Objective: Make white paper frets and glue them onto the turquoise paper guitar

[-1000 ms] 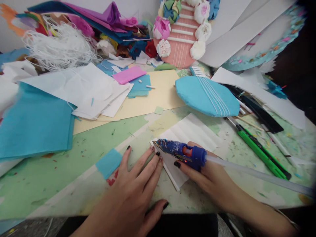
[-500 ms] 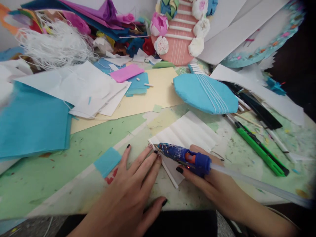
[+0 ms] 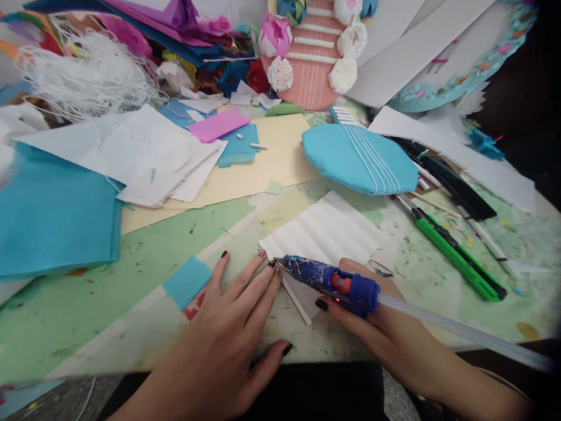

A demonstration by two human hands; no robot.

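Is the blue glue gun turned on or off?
It looks on: a small red light is glowing on the side of the blue glue gun in the right hand.

No legible text, labels or numbers.

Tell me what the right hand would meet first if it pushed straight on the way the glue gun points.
The right hand, led by the glue gun, would likely meet the left hand first, at the fingertips beside the gun's tip; depth there is hard to judge.
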